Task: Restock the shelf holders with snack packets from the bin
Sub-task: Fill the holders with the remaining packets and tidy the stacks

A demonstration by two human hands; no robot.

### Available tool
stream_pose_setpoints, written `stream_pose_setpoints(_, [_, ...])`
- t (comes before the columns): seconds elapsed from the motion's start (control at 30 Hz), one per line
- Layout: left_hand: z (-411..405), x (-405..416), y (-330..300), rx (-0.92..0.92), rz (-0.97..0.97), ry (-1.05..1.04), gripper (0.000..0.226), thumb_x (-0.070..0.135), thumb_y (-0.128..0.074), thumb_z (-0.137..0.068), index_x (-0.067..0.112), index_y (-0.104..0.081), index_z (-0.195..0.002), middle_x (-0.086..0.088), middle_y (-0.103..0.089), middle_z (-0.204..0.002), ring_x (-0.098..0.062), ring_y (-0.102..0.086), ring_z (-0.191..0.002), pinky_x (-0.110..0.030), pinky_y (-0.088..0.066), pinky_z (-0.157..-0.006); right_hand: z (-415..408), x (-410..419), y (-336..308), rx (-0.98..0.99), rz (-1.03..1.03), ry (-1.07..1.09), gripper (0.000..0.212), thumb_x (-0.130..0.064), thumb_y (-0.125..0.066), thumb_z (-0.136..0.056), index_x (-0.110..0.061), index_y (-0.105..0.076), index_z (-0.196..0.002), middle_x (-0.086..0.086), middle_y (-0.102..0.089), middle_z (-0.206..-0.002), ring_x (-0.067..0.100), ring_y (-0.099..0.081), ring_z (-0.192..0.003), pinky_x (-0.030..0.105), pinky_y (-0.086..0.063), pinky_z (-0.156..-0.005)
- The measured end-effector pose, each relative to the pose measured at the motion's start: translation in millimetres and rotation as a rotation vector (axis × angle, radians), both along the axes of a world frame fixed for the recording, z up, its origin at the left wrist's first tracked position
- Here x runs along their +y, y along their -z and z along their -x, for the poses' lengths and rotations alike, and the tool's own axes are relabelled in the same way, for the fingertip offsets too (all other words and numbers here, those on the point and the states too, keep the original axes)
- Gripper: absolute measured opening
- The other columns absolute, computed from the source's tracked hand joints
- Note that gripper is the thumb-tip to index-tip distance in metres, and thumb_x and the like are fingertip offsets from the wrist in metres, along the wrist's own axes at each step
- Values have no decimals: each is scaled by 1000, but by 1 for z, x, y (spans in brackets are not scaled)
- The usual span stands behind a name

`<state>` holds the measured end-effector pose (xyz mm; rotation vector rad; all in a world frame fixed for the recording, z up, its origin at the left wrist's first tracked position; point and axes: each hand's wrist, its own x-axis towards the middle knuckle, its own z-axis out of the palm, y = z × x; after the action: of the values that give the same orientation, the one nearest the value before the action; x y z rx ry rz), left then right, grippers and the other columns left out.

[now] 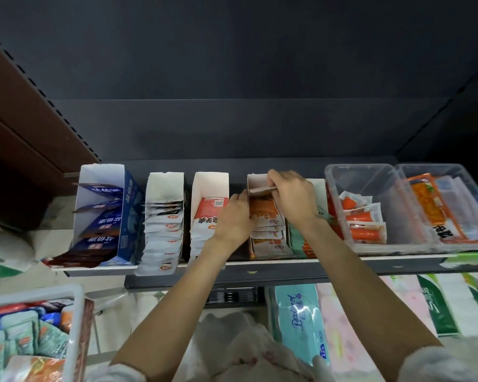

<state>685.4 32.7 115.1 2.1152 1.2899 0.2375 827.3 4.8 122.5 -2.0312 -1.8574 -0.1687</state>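
Nearest, at lower left, stands a white wire-rimmed bin (76,307) heaped with green, blue and orange snack packets (25,334). To the lower right, under the shelf, lie a turquoise plastic-wrapped tissue pack (301,323) and pale pink and green-and-white paper packs. Both bare forearms reach up past the dark shelf edge (287,274) to a row of white cardboard holders. From left, a tall blue-sided holder (127,216) carries dark blue packets, the next holder (164,216) white packets stacked on edge, the third (208,205) white-and-red packets. The left hand (236,219) rests against the left wall of the fourth holder (255,183), fingers curled at its edge beside the orange packets (266,224) filed inside; whether it pinches anything I cannot tell. The right hand (294,194) hovers over the holder's back end, its grip closed in a pinch on a thin packet (262,191) held flat above the stack. The right wrist covers part of a holder of green packets (297,241). Further right, two clear plastic tubs (392,244) hold orange-and-white sachets and a large orange pack. Behind all, the dark shelf back panel (232,78) rises.
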Motion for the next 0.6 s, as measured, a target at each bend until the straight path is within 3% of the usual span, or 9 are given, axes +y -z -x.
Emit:
stream_pose_setpoints(0.07, [0,0,2,-30,-14,-8,46,12,-57,-91,13,-44,-136,-12,-55,-118,-26,-59,-100,-31,-47,-87,-1,4,4,-156,32,42,17,3,-71,-65,-7,-65,-77,8,-65,-62,27,-56,-70,30,-42,-59])
stream_pose_setpoints(0.17, [1,1,4,-76,-11,-23,44,12,-54,-94,13,-45,-136,-12,-55,-119,-25,-59,-101,-29,-46,-87,7,9,-1,-176,47,72,14,6,-71,-60,-5,-67,-68,8,-58,-54,28,-52,-69,31,-42,-61])
stream_pose_setpoints(0.27, [4,0,5,-116,-4,-25,39,14,-49,-97,13,-47,-136,-10,-58,-123,-24,-58,-109,-27,-44,-90,6,6,-5,-173,160,71,11,-5,-68,-77,-9,-71,-86,7,-68,-76,26,-51,-88,36,-42,-76])
stream_pose_setpoints(0.33, [9,-5,0,-147,-2,-36,38,14,-47,-98,14,-47,-136,-7,-59,-127,-23,-58,-113,-22,-43,-90,1,-6,-6,-53,209,67,25,-17,-68,-84,-15,-69,-109,5,-69,-105,25,-50,-105,37,-39,-90])
stream_pose_setpoints(0.4, [19,-11,-8,-189,-28,-80,38,14,-47,-98,13,-48,-136,-5,-60,-128,-20,-59,-112,-21,-43,-90,1,-27,-10,129,138,79,33,-18,-67,-86,-16,-64,-119,5,-66,-117,25,-52,-113,38,-39,-98])
stream_pose_setpoints(0.5, [43,-27,-24,-282,-152,-170,29,21,-49,-98,19,-58,-125,0,-67,-112,-10,-63,-95,-18,-47,-79,15,-59,-21,297,-79,78,25,-13,-64,-89,-14,-66,-114,8,-69,-111,25,-61,-106,39,-48,-92])
stream_pose_setpoints(0.6, [78,-55,-39,-448,-255,-292,18,31,-48,-97,25,-63,-103,7,-66,-80,-6,-58,-69,-25,-46,-60,41,-84,-31,435,-203,-34,21,-12,-62,-90,-13,-67,-110,3,-72,-99,13,-65,-90,29,-53,-78])
